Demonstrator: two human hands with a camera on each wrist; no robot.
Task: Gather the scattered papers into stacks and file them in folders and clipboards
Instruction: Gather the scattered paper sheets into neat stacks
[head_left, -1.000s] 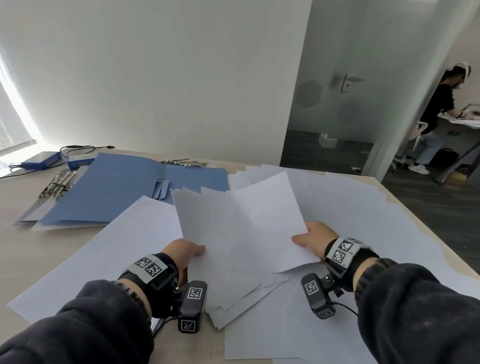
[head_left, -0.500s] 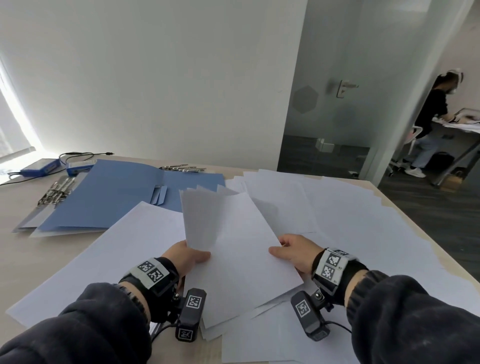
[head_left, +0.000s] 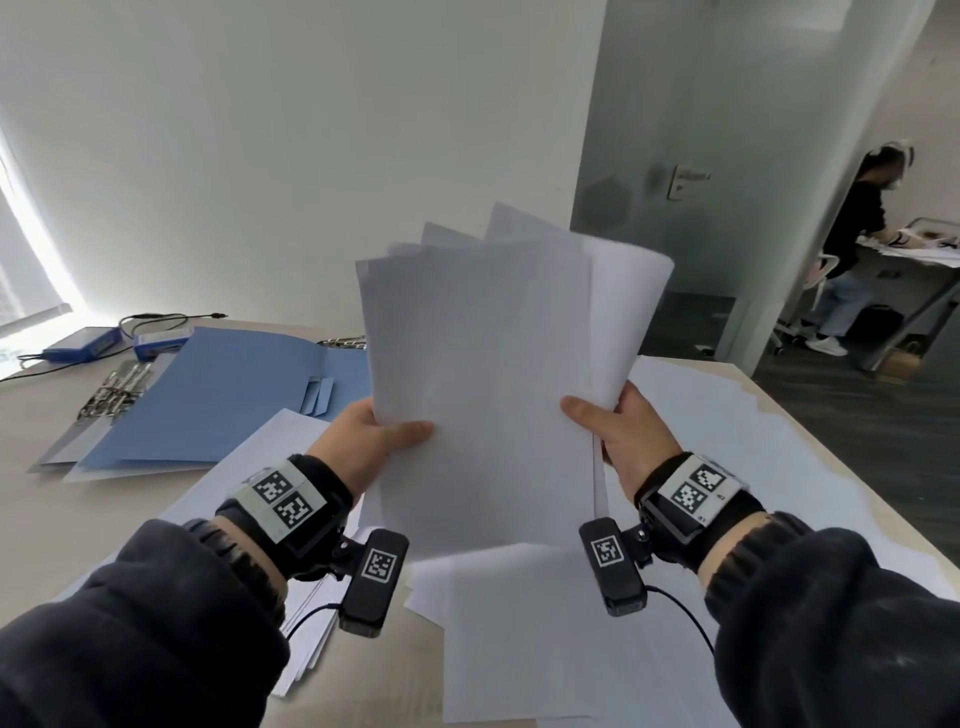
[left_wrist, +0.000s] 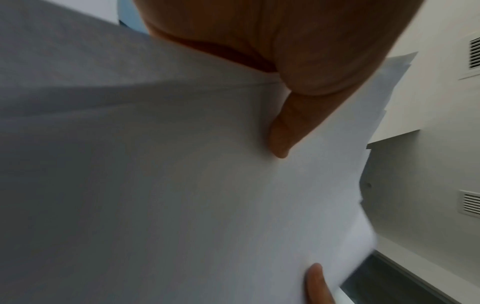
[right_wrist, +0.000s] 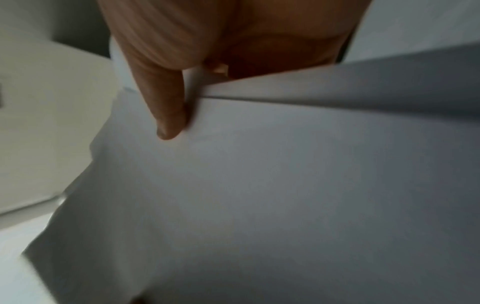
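above the paper-strewn table (head_left: 31, 525), left hand (head_left: 363, 447) and right hand (head_left: 631, 436) pinch an upright sheaf of white papers (head_left: 483, 374) by its side edges, thumbs in front.

White sheaf of papers (head_left: 483, 395), greyish where shaded, centre. Loose papers (head_left: 727, 441) on the table, white, from 3 to 6 o'clock. Folder (head_left: 208, 400), plain mid-blue, at 9 o'clock; metal clips (head_left: 117, 389) beside it, silver. Two small devices (head_left: 83, 343) at 10 o'clock, blue with white labels; black cable (head_left: 171, 316). Table (head_left: 31, 499), pale beige wood tone. Sleeves (head_left: 135, 639), dark navy-black. Wrist bands (head_left: 283, 499), black, bearing white tags with black square-grid patterns. Wall (head_left: 260, 130), off-white. Floor (head_left: 852, 415) at 2 o'clock, dark grey.
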